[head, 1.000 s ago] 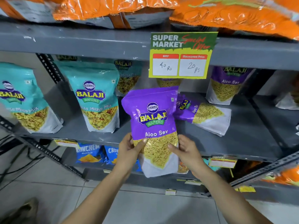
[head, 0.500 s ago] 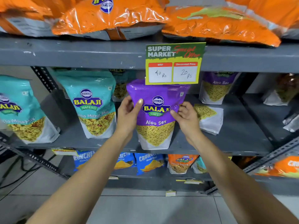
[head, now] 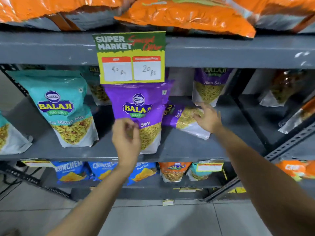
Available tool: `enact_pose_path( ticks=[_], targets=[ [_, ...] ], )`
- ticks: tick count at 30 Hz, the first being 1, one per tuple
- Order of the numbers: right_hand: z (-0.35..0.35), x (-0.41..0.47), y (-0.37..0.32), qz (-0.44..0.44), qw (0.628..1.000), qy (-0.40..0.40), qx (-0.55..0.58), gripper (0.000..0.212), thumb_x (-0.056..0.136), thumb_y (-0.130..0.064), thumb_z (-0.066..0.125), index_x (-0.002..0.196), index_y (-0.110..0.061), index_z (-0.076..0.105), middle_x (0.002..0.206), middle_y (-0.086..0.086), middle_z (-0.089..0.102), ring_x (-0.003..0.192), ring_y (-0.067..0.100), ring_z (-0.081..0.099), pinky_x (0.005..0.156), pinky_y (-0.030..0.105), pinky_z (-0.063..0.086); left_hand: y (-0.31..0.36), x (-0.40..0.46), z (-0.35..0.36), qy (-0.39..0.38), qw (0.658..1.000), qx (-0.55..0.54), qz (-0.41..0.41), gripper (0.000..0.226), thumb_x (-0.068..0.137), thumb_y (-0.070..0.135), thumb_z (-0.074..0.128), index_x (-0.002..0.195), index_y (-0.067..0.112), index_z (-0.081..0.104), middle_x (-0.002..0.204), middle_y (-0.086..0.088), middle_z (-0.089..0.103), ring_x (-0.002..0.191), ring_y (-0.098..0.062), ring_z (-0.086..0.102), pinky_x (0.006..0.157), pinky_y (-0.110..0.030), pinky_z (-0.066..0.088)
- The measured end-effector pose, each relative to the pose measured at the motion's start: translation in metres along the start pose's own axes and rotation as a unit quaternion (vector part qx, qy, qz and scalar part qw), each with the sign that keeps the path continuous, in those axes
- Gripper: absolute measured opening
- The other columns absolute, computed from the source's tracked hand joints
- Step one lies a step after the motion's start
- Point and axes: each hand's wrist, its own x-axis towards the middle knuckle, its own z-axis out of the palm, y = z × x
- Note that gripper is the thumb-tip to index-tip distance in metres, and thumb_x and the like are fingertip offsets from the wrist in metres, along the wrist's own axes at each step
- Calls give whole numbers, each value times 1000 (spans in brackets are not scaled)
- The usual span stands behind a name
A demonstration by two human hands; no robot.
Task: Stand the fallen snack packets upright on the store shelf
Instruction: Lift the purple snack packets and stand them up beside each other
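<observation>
With one purple packet upright on the shelf, my left hand loosely curled and empty before it, my right hand, fingers spread, should grip the fallen packet near its top and tip it squarely onto its base.

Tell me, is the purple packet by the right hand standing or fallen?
Fallen. The purple packet lies tilted on the shelf, its label running slantwise, beside the upright purple packet. The right hand reaches over it.

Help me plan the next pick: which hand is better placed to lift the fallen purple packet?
Right. The right hand is open at the fallen purple packet; the left hand is by the standing purple packet.
</observation>
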Motion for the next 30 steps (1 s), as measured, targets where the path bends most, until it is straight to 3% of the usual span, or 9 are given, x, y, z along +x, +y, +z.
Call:
enact_pose_path(
  ticks=[4,7,10,13,15,19,21,26,30],
  targets=[
    [-11,-10,30,-36,983,-83,-160,54,89,-60,47,137,-34,51,147,3,49,139,28,38,115,60,17,19,-52,55,-146,988,22,48,13,79,-4,62,76,9,62,78,-4,59,77,-18,53,74,-31,45],
    [-34,-25,49,-57,984,-44,-166,47,77,-64,58,113,-33,65,122,3,66,121,28,55,109,49,34,21,-83,116,-234,969,23,-68,19,82,22,69,95,9,65,96,-7,60,88,-9,52,83,-16,44],
    [-39,-30,54,14,998,-65,-15,38,72,-59,69,79,-21,69,81,0,72,87,22,69,79,32,50,11,-87,141,-244,926,-48,-283,36,77,47,70,96,16,65,101,-5,67,102,-24,64,92,-39,51],
    [-46,-21,63,107,986,-54,115,38,82,-50,67,76,-13,69,73,6,64,75,20,61,64,25,44,6,-76,162,-218,857,-104,-454,62,60,63,75,91,10,67,97,-6,75,98,-25,70,92,-40,52],
    [-41,-17,65,183,954,-110,209,39,89,-41,63,77,-4,67,72,10,58,68,20,53,52,23,37,-1,-71,170,-207,835,-135,-492,75,47,66,78,89,5,68,94,-13,76,95,-33,72,93,-49,54],
    [-19,-20,74,189,913,-108,345,23,93,-19,61,102,2,69,95,25,68,80,17,54,64,27,39,15,-73,162,-204,847,-163,-463,30,78,27,78,99,6,73,103,-13,77,102,-31,71,97,-49,53],
    [-19,-33,79,162,907,-71,383,22,93,-11,60,106,5,67,98,18,70,88,17,58,68,21,46,24,-81,152,-224,861,-178,-421,16,83,20,74,97,11,74,101,-9,78,96,-26,72,93,-48,55],
    [-33,-77,87,88,879,-22,468,9,93,-6,58,98,0,63,88,6,72,79,13,64,72,20,52,35,-97,131,-239,882,-196,-356,16,84,18,73,99,13,71,103,-25,72,85,-29,67,75,-67,52],
    [-35,-91,88,43,866,-8,497,5,93,-5,58,93,-8,62,85,-1,74,79,9,65,74,20,52,41,-100,127,-236,897,-190,-323,20,77,30,75,97,28,72,102,-28,69,83,-26,62,70,-68,51]
  ],
)
